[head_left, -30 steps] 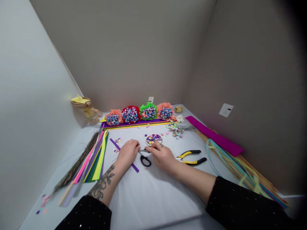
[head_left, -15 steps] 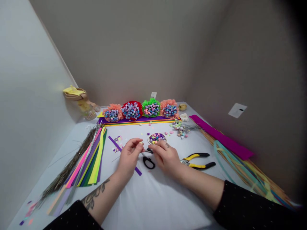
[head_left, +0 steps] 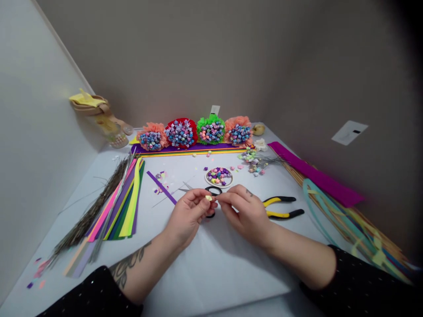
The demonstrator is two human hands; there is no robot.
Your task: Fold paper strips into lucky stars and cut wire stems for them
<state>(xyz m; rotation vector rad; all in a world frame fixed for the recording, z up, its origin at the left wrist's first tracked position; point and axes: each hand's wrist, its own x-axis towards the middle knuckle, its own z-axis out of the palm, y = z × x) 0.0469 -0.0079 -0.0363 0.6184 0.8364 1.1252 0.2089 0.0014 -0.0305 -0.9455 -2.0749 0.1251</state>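
Note:
Between the thumb and fingertips of my left hand [head_left: 187,218] is a small pale yellow paper star [head_left: 208,198]. Close beside it, my right hand [head_left: 249,215] is pinched shut, its fingertips almost meeting the left ones; what it grips, if anything, is too small to make out. Black-handled scissors [head_left: 213,190] lie beneath the hands, partly hidden, blades pointing left. Just beyond stands a round dish [head_left: 206,179] of purple, pink and yellow paper stars. A purple paper strip [head_left: 161,187] runs under my left hand. Yellow-and-black pliers [head_left: 280,215] rest right of my right hand.
Four-part row of star-filled tissue bouquets [head_left: 180,133] lines the back. Coloured paper strips [head_left: 132,207] and a bundle of thin wires [head_left: 95,207] lie left. Wired stars [head_left: 253,160], a magenta sheet [head_left: 313,171] and thin sticks [head_left: 297,176] lie right.
Both hands have shifted right and turned, bringing the yellow star into clearer sight. The camera view has tilted, so the table's contents appear higher. More of the scissors shows.

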